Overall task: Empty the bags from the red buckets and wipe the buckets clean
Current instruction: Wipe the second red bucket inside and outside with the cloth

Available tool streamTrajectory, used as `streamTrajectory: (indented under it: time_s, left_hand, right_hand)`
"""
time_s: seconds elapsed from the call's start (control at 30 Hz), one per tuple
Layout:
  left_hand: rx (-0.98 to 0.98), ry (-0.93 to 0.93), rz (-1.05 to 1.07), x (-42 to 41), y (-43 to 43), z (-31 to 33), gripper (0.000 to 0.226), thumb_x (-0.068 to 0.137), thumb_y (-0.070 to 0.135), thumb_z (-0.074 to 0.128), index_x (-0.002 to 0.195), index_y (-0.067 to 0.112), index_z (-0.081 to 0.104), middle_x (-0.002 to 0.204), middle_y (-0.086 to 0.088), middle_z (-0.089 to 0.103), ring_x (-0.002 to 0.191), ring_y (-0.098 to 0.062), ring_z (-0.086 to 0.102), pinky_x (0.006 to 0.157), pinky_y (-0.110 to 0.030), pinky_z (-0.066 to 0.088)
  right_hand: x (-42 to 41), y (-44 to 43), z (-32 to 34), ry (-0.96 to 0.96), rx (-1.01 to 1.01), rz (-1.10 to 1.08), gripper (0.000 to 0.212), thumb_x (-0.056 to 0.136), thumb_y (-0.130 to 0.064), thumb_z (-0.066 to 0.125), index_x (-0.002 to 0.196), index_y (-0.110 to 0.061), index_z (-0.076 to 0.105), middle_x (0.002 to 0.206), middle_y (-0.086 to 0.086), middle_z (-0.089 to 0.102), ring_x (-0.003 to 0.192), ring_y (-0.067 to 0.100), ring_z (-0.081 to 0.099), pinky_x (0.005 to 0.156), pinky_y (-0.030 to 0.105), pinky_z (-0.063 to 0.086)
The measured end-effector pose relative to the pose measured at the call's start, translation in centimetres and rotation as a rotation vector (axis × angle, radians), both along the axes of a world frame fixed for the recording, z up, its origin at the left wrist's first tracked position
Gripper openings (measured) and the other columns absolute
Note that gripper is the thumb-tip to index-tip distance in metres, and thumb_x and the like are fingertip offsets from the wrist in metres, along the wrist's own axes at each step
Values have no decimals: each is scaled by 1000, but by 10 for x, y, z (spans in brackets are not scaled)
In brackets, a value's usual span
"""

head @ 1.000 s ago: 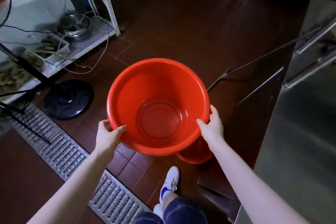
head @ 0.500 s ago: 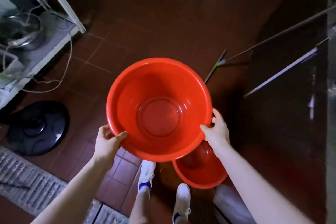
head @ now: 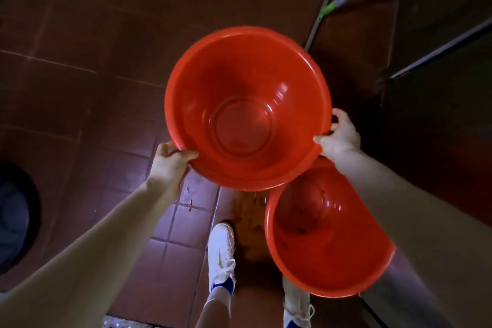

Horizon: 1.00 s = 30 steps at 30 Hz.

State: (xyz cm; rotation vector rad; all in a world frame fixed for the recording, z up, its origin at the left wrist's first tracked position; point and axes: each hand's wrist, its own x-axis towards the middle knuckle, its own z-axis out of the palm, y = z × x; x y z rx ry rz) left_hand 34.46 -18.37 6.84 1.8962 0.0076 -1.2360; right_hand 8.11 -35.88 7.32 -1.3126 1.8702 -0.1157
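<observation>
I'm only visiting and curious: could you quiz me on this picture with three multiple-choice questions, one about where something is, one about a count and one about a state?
1. Where is the second bucket relative to the held bucket?
A) on a shelf above it
B) lower, beneath the right forearm
C) stacked inside it

2. How many red buckets show?
A) one
B) two
C) four

3. What is in the held bucket?
A) bags
B) water
C) nothing

Answers:
1 B, it shows low down beside the white shoes.
2 B, one is held and one is lower down.
3 C, its bare bottom shows while the left hand and right hand grip its rim.
</observation>
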Motion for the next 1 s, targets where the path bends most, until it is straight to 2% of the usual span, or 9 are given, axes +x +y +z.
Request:
streamTrajectory:
  time_s: [0.13, 0.27, 0.37, 0.43, 0.57, 0.67, 0.77, 0.83, 1.0]
  left_hand:
    - [41, -6, -155, -1, -34, -44, 27, 74, -19, 53, 69, 6, 48, 52, -2, 48, 50, -12, 50, 59, -23, 46]
    - [67, -13, -297, -2, -57, -79, 19, 71, -18, 61, 85, -8, 53, 70, -9, 52, 71, -20, 51, 74, -35, 47]
    - [107, -64, -353, -9, -75, -100, 32, 72, -12, 65, 89, 5, 44, 67, -5, 39, 59, -18, 38, 58, -27, 38]
    - [100, -104, -381, -15, -88, -109, 33, 72, -11, 65, 97, 2, 47, 64, -3, 38, 58, -17, 38, 59, -26, 36]
    - [88, -260, -408, -27, -107, -115, 19, 76, -3, 65, 81, 9, 52, 63, 1, 47, 61, -15, 44, 55, -20, 37]
    - [95, -384, -373, -38, -108, -108, 22, 79, 1, 64, 100, 3, 57, 76, -5, 58, 66, -16, 52, 49, -17, 41]
    - [164, -419, -290, -63, -91, -103, 51, 80, 17, 69, 126, 9, 49, 104, -12, 60, 89, -28, 57, 71, -27, 43]
    - [244, -394, -288, -90, -71, -99, 55, 84, 29, 69, 132, 17, 45, 117, -8, 60, 98, -30, 56, 78, -33, 44]
    - [364, -172, -460, -162, 1, -93, 38, 90, 33, 65, 124, 22, 52, 90, -12, 65, 76, -31, 62, 70, -37, 51]
  right_hand:
    - [-10, -32, -43, 49, -7, 36, 75, 82, -6, 71, 145, -28, 36, 129, 6, 59, 120, 31, 56, 99, 48, 50]
    - [-20, -51, -72, 38, -3, 24, 71, 86, -3, 66, 145, -28, 35, 132, 8, 55, 121, 31, 55, 97, 51, 50]
    - [-31, -57, -90, 76, 9, 81, 67, 88, -7, 64, 145, -28, 34, 134, 9, 55, 124, 32, 54, 101, 52, 47]
    - [-37, -60, -100, 98, 2, 104, 69, 90, -11, 63, 149, -28, 29, 137, 9, 53, 127, 30, 51, 105, 51, 44]
    - [-45, -67, -101, 105, -81, 149, 73, 95, -21, 58, 153, -31, 15, 142, 9, 50, 132, 29, 46, 110, 47, 38]
    - [-61, -61, -93, 95, -56, 230, 74, 95, -32, 57, 154, -30, 13, 149, 9, 42, 137, 30, 39, 112, 48, 34]
    - [-97, -35, -86, 162, -28, 322, 63, 95, -39, 54, 151, -23, 28, 150, 12, 38, 137, 31, 38, 112, 44, 33]
    - [-128, -12, -82, 241, 6, 400, 61, 95, -42, 54, 148, -22, 33, 150, 10, 37, 135, 32, 39, 111, 44, 34]
    - [-211, 44, -79, 403, 193, 340, 75, 91, -41, 59, 153, -30, 17, 151, 13, 32, 132, 39, 42, 107, 47, 39]
